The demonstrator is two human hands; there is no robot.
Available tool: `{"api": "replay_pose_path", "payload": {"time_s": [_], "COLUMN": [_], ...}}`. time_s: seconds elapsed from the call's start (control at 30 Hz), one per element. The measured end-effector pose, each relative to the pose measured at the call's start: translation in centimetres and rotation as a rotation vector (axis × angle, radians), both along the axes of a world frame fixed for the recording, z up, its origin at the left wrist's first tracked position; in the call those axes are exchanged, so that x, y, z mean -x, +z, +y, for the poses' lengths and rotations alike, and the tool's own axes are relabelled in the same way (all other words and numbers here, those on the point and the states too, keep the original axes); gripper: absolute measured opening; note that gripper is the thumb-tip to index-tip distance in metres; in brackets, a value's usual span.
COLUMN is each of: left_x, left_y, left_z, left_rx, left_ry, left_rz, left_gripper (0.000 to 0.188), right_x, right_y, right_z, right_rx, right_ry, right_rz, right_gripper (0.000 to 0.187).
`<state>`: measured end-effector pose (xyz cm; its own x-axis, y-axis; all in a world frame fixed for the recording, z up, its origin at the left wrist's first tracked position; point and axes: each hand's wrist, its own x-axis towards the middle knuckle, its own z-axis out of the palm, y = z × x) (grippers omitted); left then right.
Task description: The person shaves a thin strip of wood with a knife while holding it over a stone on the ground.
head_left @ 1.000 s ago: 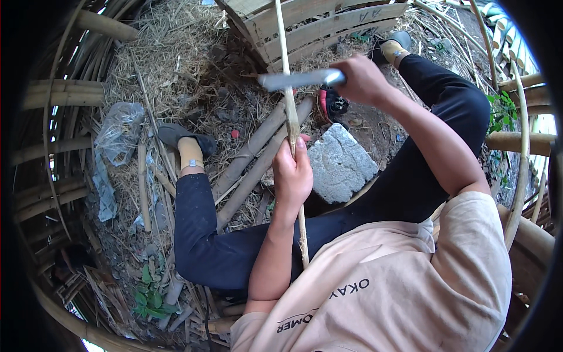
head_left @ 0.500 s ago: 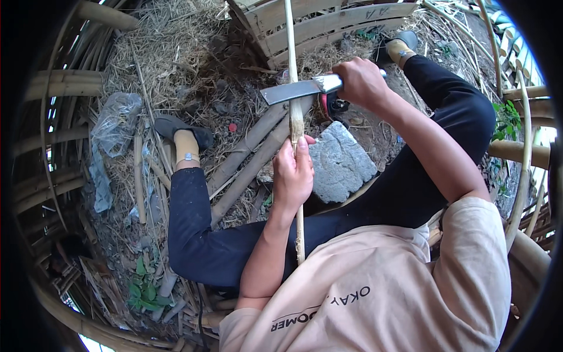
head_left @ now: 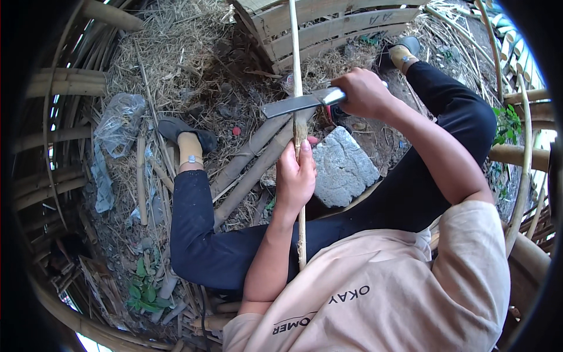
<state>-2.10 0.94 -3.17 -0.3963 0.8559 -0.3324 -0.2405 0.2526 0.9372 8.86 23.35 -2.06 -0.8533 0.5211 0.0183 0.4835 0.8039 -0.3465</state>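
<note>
Straw-littered dirt spreads under me, ringed by bent bamboo hoops, and I sit low with my knees wide in dark trousers. Nearest to me, my left hand (head_left: pixel 296 176) is wrapped shut around a thin bamboo strip (head_left: pixel 301 234), which runs from near my lap straight up between my legs and away toward the wooden pallet (head_left: pixel 328 23) ahead. Just beyond that hand, my right hand (head_left: pixel 365 92) is clenched on the handle of a broad knife (head_left: pixel 293 105), its flat grey blade lying crosswise against the strip a little above my left fingers. My two hands are apart, one above the other along the strip.

Judging by where the blade sits, the trimming looks only partly done: the stretch under the knife shows a frayed, roughened patch, while the length past the blade looks smooth and pale (I cannot tell how much of that upper part has been worked). Down by my lap the strip is knobbly and darker, with a node or two showing.

Beside my left hand a rough grey stone block (head_left: pixel 343 167) rests on the ground, and thick bamboo poles (head_left: pixel 252 161) lie slantwise next to it. Farther left, my foot in a dark slipper (head_left: pixel 182 132) is planted on the straw, with a crumpled clear plastic bag (head_left: pixel 120 120) beyond it.
</note>
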Motion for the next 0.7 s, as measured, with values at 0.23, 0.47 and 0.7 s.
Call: {"api": "replay_pose_path", "payload": {"time_s": [0.23,0.47,0.7], "left_x": [-0.9,-1.5,-1.5], "left_y": [-0.6,1.5,0.3], "left_z": [-0.3,-0.1,0.0], "left_rx": [0.043,0.248,-0.01], "left_ry": [0.007,-0.055,0.041], "left_rz": [0.612,0.743,0.739], "left_gripper": [0.03,0.028,0.024], "right_x": [-0.1,0.1,-3.2], "right_y": [-1.0,-0.5,2.4], "right_z": [-0.8,1.6,6.0], "right_rx": [0.057,-0.094,-0.264], "right_ry": [-0.072,-0.175,-0.314], "right_rz": [-0.032,-0.056,0.168], "right_gripper": [0.01,0.017,0.02]}}
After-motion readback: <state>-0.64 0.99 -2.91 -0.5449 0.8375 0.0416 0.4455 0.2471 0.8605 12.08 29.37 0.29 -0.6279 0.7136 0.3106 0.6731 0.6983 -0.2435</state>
